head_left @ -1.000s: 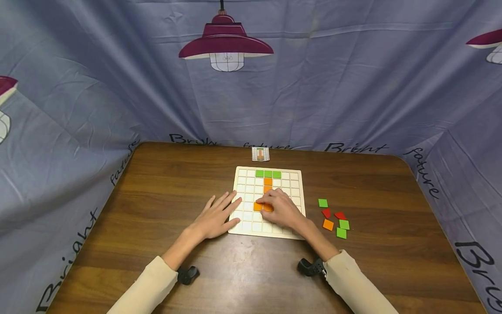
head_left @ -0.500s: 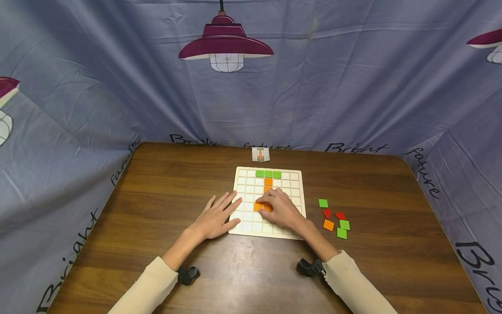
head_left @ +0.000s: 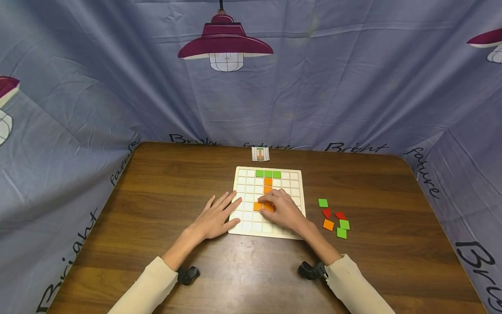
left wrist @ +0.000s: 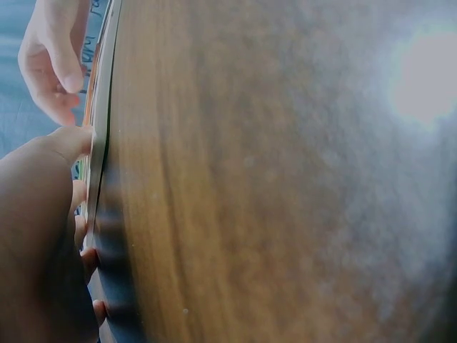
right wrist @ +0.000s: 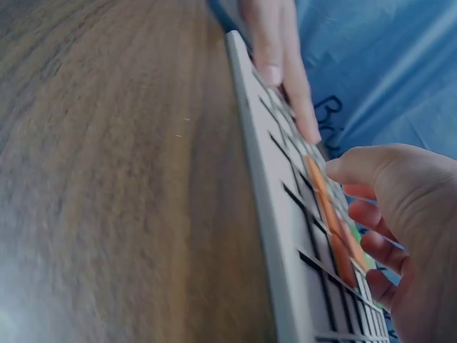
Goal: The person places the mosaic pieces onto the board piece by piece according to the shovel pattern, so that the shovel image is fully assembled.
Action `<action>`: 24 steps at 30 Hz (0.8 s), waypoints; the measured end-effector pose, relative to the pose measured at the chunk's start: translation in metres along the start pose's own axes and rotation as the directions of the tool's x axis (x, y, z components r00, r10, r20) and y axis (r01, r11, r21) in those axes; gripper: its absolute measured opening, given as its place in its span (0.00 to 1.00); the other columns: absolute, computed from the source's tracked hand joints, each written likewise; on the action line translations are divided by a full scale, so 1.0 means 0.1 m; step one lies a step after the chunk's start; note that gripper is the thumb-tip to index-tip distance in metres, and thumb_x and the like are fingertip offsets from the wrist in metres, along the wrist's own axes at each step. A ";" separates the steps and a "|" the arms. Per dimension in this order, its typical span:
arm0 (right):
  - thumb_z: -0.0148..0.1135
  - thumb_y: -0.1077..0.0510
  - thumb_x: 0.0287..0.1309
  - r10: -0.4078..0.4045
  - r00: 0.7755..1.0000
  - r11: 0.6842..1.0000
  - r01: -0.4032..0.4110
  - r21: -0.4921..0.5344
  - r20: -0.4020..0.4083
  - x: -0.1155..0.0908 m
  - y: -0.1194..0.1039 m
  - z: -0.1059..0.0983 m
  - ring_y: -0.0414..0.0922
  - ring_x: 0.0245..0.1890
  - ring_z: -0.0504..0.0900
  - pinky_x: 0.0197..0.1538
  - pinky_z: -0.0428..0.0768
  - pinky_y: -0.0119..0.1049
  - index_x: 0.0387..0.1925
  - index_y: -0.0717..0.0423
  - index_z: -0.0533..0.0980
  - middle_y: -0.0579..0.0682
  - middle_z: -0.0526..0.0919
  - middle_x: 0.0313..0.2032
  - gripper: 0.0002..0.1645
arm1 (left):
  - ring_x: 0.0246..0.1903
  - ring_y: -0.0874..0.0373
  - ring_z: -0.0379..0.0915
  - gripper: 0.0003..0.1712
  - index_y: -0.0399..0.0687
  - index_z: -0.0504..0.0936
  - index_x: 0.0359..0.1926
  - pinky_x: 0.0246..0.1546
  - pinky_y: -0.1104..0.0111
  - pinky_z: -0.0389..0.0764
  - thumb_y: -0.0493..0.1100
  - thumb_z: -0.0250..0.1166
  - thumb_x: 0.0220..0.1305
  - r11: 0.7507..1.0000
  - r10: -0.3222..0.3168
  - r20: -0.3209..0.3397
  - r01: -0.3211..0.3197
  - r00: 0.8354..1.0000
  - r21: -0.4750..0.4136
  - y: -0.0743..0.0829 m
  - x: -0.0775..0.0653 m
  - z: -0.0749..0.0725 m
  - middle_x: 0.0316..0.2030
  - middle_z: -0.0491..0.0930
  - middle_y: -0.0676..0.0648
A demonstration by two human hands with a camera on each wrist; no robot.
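Note:
A pale wooden grid board (head_left: 247, 226) lies on the table. Green square tiles (head_left: 268, 174) line its top row, with orange tiles (head_left: 268, 182) running down a column below them. Lower on the board, more orange tiles (head_left: 257, 206) sit side by side, partly covered by my right hand (head_left: 283, 210). That hand is over them with bent, parted fingers; in the right wrist view its thumb (right wrist: 360, 166) and fingers hold nothing between them. Whether a fingertip touches a tile is unclear. My left hand (head_left: 213, 217) is spread flat, fingertips resting on the board's left edge.
Right of the board lie loose tiles: green ones (head_left: 323, 203), red pieces (head_left: 340, 216) and an orange square (head_left: 328, 224). A small pattern card (head_left: 260, 154) lies behind the board. Printed curtains (head_left: 313, 87) hang around the wooden table (head_left: 176, 174).
My right hand has shifted very slightly right, and its fingers have come a little away from the orange tiles. The left hand and the board stay in place.

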State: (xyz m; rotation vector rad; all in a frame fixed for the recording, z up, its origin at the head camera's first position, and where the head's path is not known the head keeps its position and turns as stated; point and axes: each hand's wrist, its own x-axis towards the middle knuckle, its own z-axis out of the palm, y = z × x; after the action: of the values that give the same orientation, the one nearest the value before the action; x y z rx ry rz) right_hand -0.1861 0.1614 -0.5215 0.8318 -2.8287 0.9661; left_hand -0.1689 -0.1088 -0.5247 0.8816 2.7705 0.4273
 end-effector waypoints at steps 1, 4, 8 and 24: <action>0.72 0.57 0.57 0.008 1.000 1.000 -0.008 0.017 -0.006 -0.02 0.01 -0.02 0.45 0.42 0.75 0.47 0.74 0.44 0.47 0.54 0.85 0.47 0.83 0.43 0.16 | 0.76 0.49 0.38 0.38 0.55 0.52 0.80 0.71 0.43 0.40 0.62 0.47 0.77 1.000 0.002 -0.002 -0.002 1.000 -0.002 0.00 0.00 0.00 0.79 0.44 0.47; 0.72 0.59 0.57 0.027 0.999 0.998 -0.025 0.064 -0.023 -0.08 0.04 -0.10 0.46 0.45 0.78 0.48 0.77 0.44 0.48 0.55 0.85 0.47 0.84 0.44 0.16 | 0.76 0.48 0.38 0.38 0.55 0.52 0.80 0.71 0.42 0.40 0.62 0.47 0.77 1.000 0.008 -0.005 -0.008 1.000 -0.001 -0.01 0.00 0.01 0.78 0.44 0.46; 0.73 0.62 0.57 0.053 0.997 0.994 -0.047 0.100 -0.051 -0.22 0.10 -0.26 0.49 0.49 0.82 0.51 0.80 0.47 0.50 0.59 0.84 0.50 0.85 0.48 0.18 | 0.76 0.47 0.40 0.38 0.52 0.54 0.79 0.70 0.41 0.41 0.61 0.49 0.77 1.000 0.025 -0.022 -0.025 0.999 0.003 0.00 -0.01 0.01 0.78 0.45 0.45; 0.70 0.56 0.62 0.267 0.946 0.963 -0.254 0.093 -0.185 -0.93 0.66 -0.82 0.61 0.56 0.78 0.54 0.74 0.61 0.59 0.59 0.80 0.59 0.81 0.56 0.25 | 0.76 0.46 0.40 0.38 0.52 0.54 0.79 0.70 0.41 0.41 0.60 0.50 0.77 1.000 0.026 -0.027 -0.026 0.999 -0.003 0.01 -0.02 0.00 0.78 0.46 0.44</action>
State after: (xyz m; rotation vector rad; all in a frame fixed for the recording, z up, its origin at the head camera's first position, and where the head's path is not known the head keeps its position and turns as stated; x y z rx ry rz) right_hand -0.1510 0.2970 -0.5111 0.3448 -2.7920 1.1113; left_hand -0.1671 -0.1090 -0.5242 0.9187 2.7849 0.4512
